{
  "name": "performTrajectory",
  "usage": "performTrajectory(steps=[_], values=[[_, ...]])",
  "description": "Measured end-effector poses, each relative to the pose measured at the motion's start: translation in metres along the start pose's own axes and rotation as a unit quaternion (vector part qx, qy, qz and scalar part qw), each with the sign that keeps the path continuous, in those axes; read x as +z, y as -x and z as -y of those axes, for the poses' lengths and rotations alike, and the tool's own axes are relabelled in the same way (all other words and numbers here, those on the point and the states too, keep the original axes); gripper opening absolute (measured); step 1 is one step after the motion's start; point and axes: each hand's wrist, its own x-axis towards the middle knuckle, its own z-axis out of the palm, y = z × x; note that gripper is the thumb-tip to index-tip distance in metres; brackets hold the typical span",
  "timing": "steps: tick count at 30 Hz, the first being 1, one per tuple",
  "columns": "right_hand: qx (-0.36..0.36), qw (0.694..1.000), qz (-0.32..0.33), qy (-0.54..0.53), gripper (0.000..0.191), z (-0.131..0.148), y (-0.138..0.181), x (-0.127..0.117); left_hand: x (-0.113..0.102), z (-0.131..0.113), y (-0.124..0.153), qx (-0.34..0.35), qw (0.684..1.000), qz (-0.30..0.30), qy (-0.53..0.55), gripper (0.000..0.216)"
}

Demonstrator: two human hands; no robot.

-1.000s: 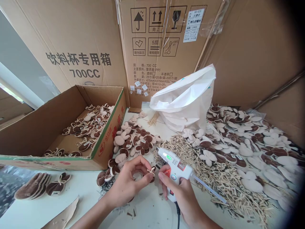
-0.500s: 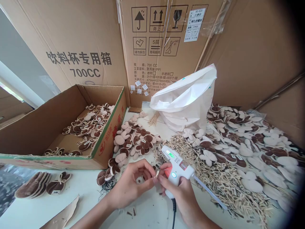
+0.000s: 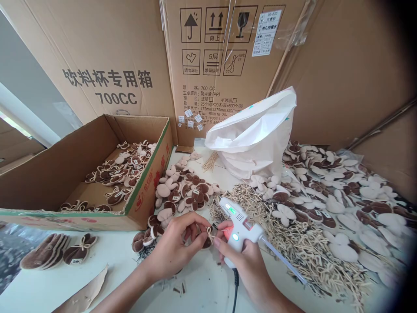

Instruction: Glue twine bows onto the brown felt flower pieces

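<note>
My left hand [image 3: 172,243] is closed, thumb and fingertips pinching a small cream cord bow [image 3: 210,232]. Just under those fingertips shows part of a dark brown fabric piece [image 3: 206,244], mostly hidden. My right hand [image 3: 247,261] is wrapped round a white hot glue gun [image 3: 240,224] with lit lights and a clear glue stick out of its back. The gun's nozzle points up and left, away from the bow. The right thumb and forefinger reach to the bow's right side; whether they grip it I cannot tell.
A cardboard box [image 3: 143,204] at left holds finished bow-tied pieces. Beside my hands lie a pile of cord bows [image 3: 306,252], brown and cream fabric shapes [image 3: 325,182] and more shapes [image 3: 182,191]. A white bag [image 3: 254,148] stands behind; stacked brown pieces [image 3: 45,252] lie front left.
The cord bow now shows between my fingertips with its loops visible, and a brown piece has come into sight below it. The glue gun has shifted slightly left.
</note>
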Motion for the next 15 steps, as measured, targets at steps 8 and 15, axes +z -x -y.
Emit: performTrajectory(steps=[8,15], values=[[-0.022,0.999,0.036,0.014,0.041,-0.010,-0.009,-0.007,0.001,0.001,0.002,-0.010,0.999,0.001,-0.045,0.009],[-0.021,0.999,0.016,0.041,0.041,-0.014,-0.014,-0.002,-0.003,0.007,-0.002,-0.040,0.994,-0.023,-0.095,0.015]])
